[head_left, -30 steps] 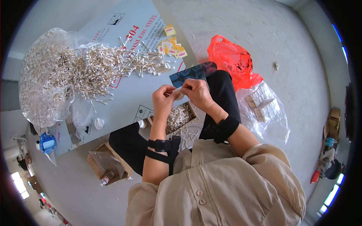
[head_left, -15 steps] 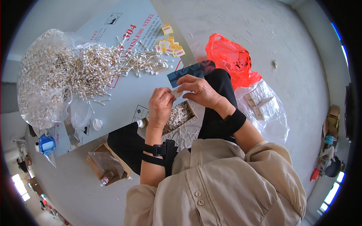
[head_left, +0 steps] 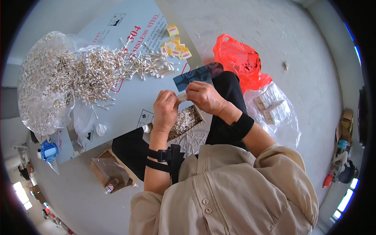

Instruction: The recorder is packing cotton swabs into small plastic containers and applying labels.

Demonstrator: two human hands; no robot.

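Left hand (head_left: 166, 107) and right hand (head_left: 205, 98) pinching a pale bundle (head_left: 181, 97)

The left forearm (head_left: 157, 178) is pointing toward twelve o'clock, the right forearm (head_left: 256, 139) toward ten. Cotton swabs (head_left: 183, 122) are filling a cardboard box (head_left: 199, 113) at six o'clock from the bundle. Bent fingers are gripping the bundle between both hands (its long axis and direction I cannot tell). Yellow cards (head_left: 176, 49) are lying beyond, at twelve.

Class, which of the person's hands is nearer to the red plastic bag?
Right. The right hand is below and left of the red bag in the picture; the left hand is farther left.
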